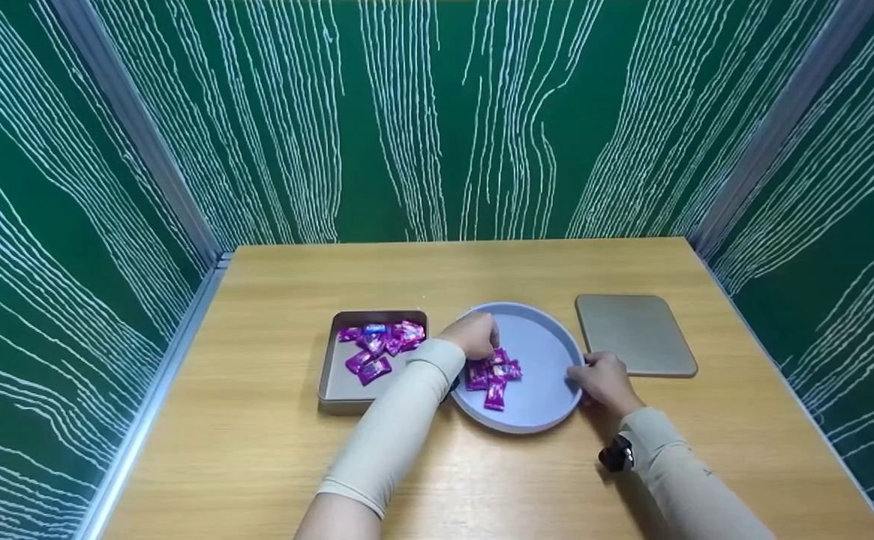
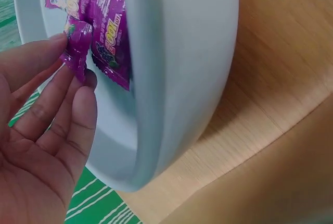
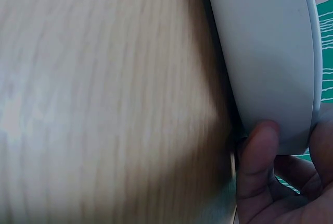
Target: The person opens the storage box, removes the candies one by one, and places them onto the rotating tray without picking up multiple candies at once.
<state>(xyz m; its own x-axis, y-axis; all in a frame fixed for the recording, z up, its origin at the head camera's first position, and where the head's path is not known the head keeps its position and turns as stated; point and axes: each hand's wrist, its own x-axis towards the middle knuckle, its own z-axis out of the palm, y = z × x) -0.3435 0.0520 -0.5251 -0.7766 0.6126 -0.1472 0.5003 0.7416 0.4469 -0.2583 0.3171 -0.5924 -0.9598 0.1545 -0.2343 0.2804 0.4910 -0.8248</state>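
A round pale grey-blue tray (image 1: 545,352) with a raised rim sits on the table. Several purple wrapped candies (image 1: 495,394) lie at its left side. Over them, my left hand (image 1: 473,335) reaches in from the left. The left wrist view shows its thumb and fingers pinching one small purple candy (image 2: 78,47), which touches its neighbours. On the tray's right side, my right hand (image 1: 605,381) grips the wall; in the right wrist view a fingertip (image 3: 260,140) presses the outer wall (image 3: 265,62), and part of the hand is cut off.
Left of the round tray stands a brown-rimmed rectangular tin (image 1: 324,375) holding several purple candies (image 1: 374,370) and a blue one (image 1: 374,328); my left forearm covers its right part. A flat tan lid (image 1: 635,334) lies at the right. Green, white-streaked panels (image 1: 452,150) enclose the table (image 1: 256,450).
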